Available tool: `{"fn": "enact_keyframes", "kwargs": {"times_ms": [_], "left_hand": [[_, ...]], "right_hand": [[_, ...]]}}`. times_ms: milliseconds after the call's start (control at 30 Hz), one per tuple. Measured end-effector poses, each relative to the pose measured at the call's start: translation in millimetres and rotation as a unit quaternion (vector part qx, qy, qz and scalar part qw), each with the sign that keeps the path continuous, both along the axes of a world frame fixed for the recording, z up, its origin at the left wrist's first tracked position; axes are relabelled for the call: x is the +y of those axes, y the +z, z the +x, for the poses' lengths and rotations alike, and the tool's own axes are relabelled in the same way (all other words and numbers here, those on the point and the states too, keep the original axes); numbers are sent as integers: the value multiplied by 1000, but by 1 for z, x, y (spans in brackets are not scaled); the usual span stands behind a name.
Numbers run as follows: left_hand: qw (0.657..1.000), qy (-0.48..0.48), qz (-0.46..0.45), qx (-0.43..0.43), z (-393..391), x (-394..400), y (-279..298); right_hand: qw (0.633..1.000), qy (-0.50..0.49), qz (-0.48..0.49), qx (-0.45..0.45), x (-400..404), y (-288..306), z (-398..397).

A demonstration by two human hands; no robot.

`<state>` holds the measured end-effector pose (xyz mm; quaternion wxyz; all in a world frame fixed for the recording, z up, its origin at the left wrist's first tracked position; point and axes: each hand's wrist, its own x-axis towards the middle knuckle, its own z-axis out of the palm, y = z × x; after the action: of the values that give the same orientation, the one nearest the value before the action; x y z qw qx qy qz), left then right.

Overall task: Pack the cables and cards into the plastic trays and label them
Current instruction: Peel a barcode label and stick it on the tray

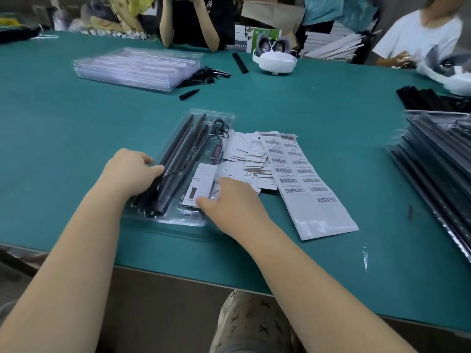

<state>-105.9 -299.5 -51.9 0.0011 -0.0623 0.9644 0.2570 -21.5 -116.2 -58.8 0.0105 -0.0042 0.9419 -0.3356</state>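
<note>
Over in the upper left of the frame, a stack of clear empty trays (135, 68) waits on the green table (76, 128), probably kept within reach as the next ones to fill, with loose black parts (204, 75) scattered just beside it. Lower and toward the middle, the left hand (132, 171) rests on the near left side of the plastic tray (183, 217), fingers curled over the black rods (175, 149) that lie lengthwise in their slot, apparently to press them down and steady the tray. A coiled black cable with a clip (219, 127) sits in the tray's far compartment. Just right of the rods, the right hand (229, 197) lies over the tray's near right pocket, thumb and fingers touching a white card (201, 183) that it seems to be seating there; whether it pinches the card or only pushes it flat I cannot tell. Immediately right of the tray lies a loose heap of cards (249, 156), placed close so each can be drawn in quickly, and beside that a barcode label sheet (298, 174), likely for the labelling step not yet done. At the far right edge, a stack of filled trays (438, 154) stands well apart, presumably finished work
</note>
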Motion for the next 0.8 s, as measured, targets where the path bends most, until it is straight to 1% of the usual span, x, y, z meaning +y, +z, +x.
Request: {"fn": "enact_keyframes", "kwargs": {"times_ms": [67, 133, 167, 233, 267, 300, 333, 367, 400, 433, 500, 533, 567, 633, 733, 767, 800], "left_hand": [[1000, -4, -10, -16, 1, 3, -1], [999, -3, -22, -32, 1, 3, 0], [998, -4, -37, -41, 2, 4, 1], [993, 3, -111, -42, 5, 9, 8], [990, 14, -141, -21, 8, 14, 14], [990, 17, -138, 20, 12, 22, 20], [992, 0, -103, 73, 18, 33, 26], [991, -38, -53, 119, 27, 47, 32], [986, -81, -20, 143, 38, 63, 36], [982, -121, -20, 142, 49, 81, 37], [974, -186, -72, 105, 68, 117, 30], [971, -211, -86, 77, 76, 135, 24], [968, -233, -82, 48, 82, 150, 17], [968, -247, -42, 4, 89, 172, 2], [972, -234, 37, -1, 91, 184, -10], [972, -220, 85, -2, 91, 185, -13], [967, -199, 161, -14, 90, 185, -14]], "right_hand": [[998, -40, 19, 35, 20, 6, -1], [992, -102, 39, 59, 50, 13, -7], [988, -135, 62, 48, 67, 15, -11], [973, -192, 125, -12, 102, 18, -17], [967, -212, 134, -40, 118, 18, -18], [964, -230, 121, -58, 133, 17, -18], [962, -244, 101, -66, 146, 17, -16], [961, -252, 84, -71, 157, 17, -14], [961, -256, 70, -78, 166, 17, -12], [962, -254, 60, -81, 171, 18, -9], [968, -235, 42, -76, 175, 18, -5], [972, -219, 36, -74, 174, 18, -5], [975, -203, 39, -78, 171, 16, -3], [977, -184, 62, -85, 166, 11, 0], [976, -178, 100, -73, 162, 6, 4], [977, -173, 101, -69, 163, 5, 5], [979, -167, 96, -62, 164, 4, 6]]}}
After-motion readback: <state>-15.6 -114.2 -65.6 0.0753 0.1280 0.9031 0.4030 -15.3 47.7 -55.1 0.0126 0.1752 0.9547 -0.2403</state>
